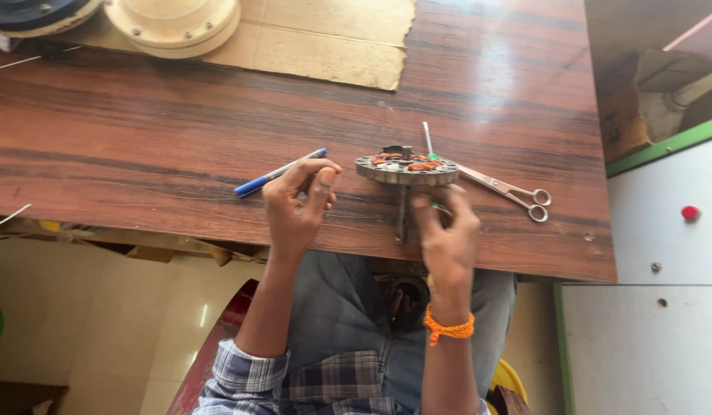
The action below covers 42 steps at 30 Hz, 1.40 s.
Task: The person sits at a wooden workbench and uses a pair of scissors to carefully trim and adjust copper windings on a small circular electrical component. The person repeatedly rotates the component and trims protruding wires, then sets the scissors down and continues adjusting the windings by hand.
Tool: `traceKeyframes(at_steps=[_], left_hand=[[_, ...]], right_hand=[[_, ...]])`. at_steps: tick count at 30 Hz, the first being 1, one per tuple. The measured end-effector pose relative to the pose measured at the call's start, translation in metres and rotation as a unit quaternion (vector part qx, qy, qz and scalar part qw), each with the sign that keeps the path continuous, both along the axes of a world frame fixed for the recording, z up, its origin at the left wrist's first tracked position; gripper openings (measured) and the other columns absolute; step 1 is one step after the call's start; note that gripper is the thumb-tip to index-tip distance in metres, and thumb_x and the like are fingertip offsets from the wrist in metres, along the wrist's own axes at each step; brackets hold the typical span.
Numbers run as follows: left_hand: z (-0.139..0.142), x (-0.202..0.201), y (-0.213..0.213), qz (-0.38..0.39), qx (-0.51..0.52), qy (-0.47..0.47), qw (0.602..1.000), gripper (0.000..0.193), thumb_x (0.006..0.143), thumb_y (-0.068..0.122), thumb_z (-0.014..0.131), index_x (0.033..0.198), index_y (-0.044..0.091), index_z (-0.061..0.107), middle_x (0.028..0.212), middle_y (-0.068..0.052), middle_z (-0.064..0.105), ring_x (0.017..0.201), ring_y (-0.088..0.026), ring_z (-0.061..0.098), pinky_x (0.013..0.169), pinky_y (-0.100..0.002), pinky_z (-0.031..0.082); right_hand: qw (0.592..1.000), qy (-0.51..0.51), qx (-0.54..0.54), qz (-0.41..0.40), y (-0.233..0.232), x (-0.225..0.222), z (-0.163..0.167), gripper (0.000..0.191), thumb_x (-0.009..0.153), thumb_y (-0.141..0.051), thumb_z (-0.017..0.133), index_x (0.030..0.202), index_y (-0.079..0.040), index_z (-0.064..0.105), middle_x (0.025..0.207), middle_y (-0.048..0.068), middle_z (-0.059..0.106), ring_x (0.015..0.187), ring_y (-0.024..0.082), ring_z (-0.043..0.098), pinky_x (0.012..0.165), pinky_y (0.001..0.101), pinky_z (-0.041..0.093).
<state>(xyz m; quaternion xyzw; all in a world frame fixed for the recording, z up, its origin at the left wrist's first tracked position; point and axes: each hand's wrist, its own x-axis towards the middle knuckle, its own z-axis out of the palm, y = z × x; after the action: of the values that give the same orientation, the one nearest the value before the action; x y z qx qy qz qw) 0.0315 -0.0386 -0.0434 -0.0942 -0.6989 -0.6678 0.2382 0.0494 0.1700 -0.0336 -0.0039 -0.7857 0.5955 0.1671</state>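
We see a round metal stator [406, 169] standing on its shaft [403, 219] on the wooden table [141, 146], near the front edge, with reddish copper windings [425, 164] sitting in a few of its slots; the rest of the slots we cannot make out. The right hand [446, 234], with an orange thread band [449, 329] on its wrist, sits just below the stator beside the shaft, fingers curled and touching the stator's underside; something small and green [440, 207] shows at the fingertips, too small to name. The left hand [298, 207] is loosely curled on the table left of the stator, fingertips pinched together; whether it grips anything we cannot tell. A blue pen [277, 174] lies just beyond it, touching or nearly touching the fingers. Scissors [506, 188] lie flat to the right of the stator, blades pointing under its rim. A thin white stick with a green tip [428, 140] pokes out behind the stator. At the far edge a cardboard sheet [325, 38] carries a cream round motor housing [174, 23] and a second, darker round housing [33, 14], cut off by the frame. A white cabinet [663, 230] stands to the right of the table.
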Motion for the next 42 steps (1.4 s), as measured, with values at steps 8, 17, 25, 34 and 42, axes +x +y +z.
traceKeyframes(at_steps=[8, 17, 25, 34, 42], left_hand=[[-0.002, 0.000, -0.002, 0.001, 0.034, 0.006, 0.999, 0.014, 0.107, 0.012, 0.064, 0.104, 0.000, 0.071, 0.080, -0.002, 0.067, 0.067, -0.006, 0.063, 0.058, -0.021, 0.051], [0.025, 0.006, 0.020, 0.007, -0.211, 0.171, 0.962, 0.032, 0.095, 0.030, 0.076, 0.120, 0.012, 0.071, 0.120, -0.005, 0.067, 0.117, -0.024, 0.059, 0.103, -0.041, 0.049], [0.048, -0.015, 0.052, -0.054, -0.337, 0.179, 0.923, 0.040, 0.087, 0.030, 0.084, 0.123, 0.021, 0.070, 0.122, 0.004, 0.067, 0.109, -0.021, 0.062, 0.097, -0.039, 0.049], [0.025, -0.029, 0.048, -0.033, -0.334, 0.181, 0.924, 0.044, 0.082, 0.006, 0.081, 0.123, 0.019, 0.070, 0.118, 0.002, 0.069, 0.102, -0.022, 0.062, 0.093, -0.037, 0.054], [0.014, -0.031, 0.046, -0.045, -0.291, 0.184, 0.938, 0.046, 0.082, 0.005, 0.081, 0.124, 0.019, 0.067, 0.118, 0.000, 0.070, 0.106, -0.023, 0.063, 0.099, -0.040, 0.051]], right_hand=[[0.998, 0.035, -0.045, 0.036, 0.001, 0.005, -0.009, 0.014, 0.102, -0.011, 0.066, 0.102, 0.002, 0.072, 0.111, 0.002, 0.064, 0.100, 0.010, 0.061, 0.089, 0.0268, 0.047], [0.978, -0.045, -0.192, 0.062, 0.017, 0.011, -0.019, 0.014, 0.108, -0.010, 0.056, 0.101, 0.000, 0.063, 0.086, 0.002, 0.065, 0.081, 0.007, 0.060, 0.077, 0.0227, 0.049], [0.979, -0.051, -0.193, 0.039, 0.016, 0.013, -0.010, 0.012, 0.105, -0.008, 0.057, 0.100, 0.000, 0.064, 0.083, 0.002, 0.066, 0.078, 0.007, 0.060, 0.074, 0.0226, 0.049], [0.915, -0.058, -0.387, 0.097, 0.043, 0.015, -0.025, 0.011, 0.107, -0.008, 0.055, 0.104, 0.001, 0.061, 0.073, -0.003, 0.049, 0.065, 0.006, 0.045, 0.072, 0.0279, 0.052], [0.857, -0.111, -0.473, 0.172, 0.067, 0.021, -0.006, 0.012, 0.107, -0.012, 0.059, 0.105, 0.000, 0.062, 0.062, -0.010, 0.031, 0.048, 0.001, 0.021, 0.042, 0.0216, 0.020]])
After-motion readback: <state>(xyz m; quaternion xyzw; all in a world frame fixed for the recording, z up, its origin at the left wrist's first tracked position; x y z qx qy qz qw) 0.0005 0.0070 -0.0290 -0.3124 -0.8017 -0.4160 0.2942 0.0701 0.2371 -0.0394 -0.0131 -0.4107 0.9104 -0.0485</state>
